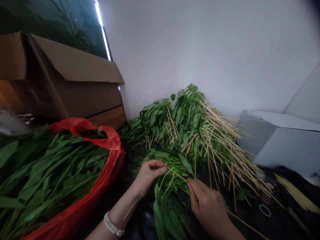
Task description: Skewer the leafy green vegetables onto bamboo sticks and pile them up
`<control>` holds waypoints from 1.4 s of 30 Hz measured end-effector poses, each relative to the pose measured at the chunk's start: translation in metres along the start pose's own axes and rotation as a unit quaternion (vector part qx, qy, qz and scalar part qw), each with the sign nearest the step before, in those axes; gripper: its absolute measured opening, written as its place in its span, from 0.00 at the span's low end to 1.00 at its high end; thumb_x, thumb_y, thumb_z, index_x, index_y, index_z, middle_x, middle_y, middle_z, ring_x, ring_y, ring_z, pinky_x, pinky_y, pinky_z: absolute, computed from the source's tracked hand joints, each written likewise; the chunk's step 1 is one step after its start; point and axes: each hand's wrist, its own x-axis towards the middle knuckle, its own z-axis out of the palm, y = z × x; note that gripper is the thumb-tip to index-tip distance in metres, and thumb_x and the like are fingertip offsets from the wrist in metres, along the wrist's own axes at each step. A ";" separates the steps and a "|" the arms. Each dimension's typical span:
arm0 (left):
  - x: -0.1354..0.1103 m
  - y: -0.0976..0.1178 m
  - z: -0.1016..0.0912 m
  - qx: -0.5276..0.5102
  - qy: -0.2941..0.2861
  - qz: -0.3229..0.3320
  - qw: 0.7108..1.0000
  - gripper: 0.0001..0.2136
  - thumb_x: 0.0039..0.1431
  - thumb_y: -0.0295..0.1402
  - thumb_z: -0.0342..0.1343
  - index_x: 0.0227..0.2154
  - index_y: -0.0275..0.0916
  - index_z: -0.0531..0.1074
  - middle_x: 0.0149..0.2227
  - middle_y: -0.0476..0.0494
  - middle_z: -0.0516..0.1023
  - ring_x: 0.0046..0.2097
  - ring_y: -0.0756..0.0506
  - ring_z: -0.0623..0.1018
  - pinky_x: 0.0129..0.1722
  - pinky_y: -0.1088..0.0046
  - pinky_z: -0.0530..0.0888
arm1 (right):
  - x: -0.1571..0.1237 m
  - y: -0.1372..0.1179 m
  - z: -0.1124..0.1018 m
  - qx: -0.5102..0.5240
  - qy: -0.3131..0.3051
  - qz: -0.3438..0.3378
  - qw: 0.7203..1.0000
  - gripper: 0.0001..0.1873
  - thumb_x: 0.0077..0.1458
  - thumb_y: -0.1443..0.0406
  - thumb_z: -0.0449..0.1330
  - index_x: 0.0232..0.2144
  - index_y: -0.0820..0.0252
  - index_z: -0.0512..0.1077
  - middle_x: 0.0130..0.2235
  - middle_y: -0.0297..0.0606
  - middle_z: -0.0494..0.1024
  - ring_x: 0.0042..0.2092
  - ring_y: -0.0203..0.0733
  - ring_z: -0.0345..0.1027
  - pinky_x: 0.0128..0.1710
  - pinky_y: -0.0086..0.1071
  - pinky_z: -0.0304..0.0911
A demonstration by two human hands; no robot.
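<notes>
My right hand [206,203] is closed around a thin bamboo skewer [181,177], whose back end sticks out toward the lower right. The front of the skewer points at my left hand [152,171], where thumb and forefinger pinch a leafy green stem close to its tip. Beneath both hands lies a loose bunch of leafy greens [178,163], with long leaves hanging down between my wrists. Just beyond is a heap of greens [187,116] threaded on many skewers, their bare ends [225,140] fanning out to the right.
On the left, a red plastic bag [115,146] holds loose leafy greens [70,163]. An open cardboard box [82,93] stands behind it. At the right are a white box [287,143], a bundle of bare skewers [300,195] and a small ring [265,210]. A pale wall rises behind.
</notes>
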 end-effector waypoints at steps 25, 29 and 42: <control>-0.002 -0.001 0.001 0.033 -0.068 -0.015 0.997 0.10 0.41 0.34 0.70 0.25 0.35 0.78 0.27 0.47 0.78 0.30 0.51 0.73 0.35 0.77 0.67 | 0.002 -0.001 -0.001 0.051 -0.015 0.019 0.998 0.14 0.62 0.69 0.44 0.36 0.60 0.70 0.28 0.36 0.74 0.29 0.35 0.71 0.32 0.26 0.62; -0.003 -0.001 0.003 -0.002 -0.105 -0.017 0.994 0.16 0.47 0.45 0.65 0.30 0.35 0.79 0.28 0.45 0.78 0.29 0.50 0.73 0.33 0.77 0.68 | 0.006 0.002 -0.011 0.078 -0.009 0.030 0.996 0.12 0.63 0.68 0.46 0.32 0.59 0.68 0.26 0.33 0.70 0.27 0.33 0.67 0.30 0.26 0.59; -0.010 -0.022 0.015 0.365 -0.136 0.206 0.898 0.04 0.50 0.29 0.60 0.28 0.42 0.79 0.31 0.43 0.76 0.36 0.42 0.72 0.40 0.70 0.65 | 0.009 0.003 -0.023 0.092 0.033 -0.014 0.995 0.09 0.59 0.70 0.50 0.26 0.58 0.62 0.23 0.29 0.61 0.24 0.31 0.56 0.27 0.29 0.50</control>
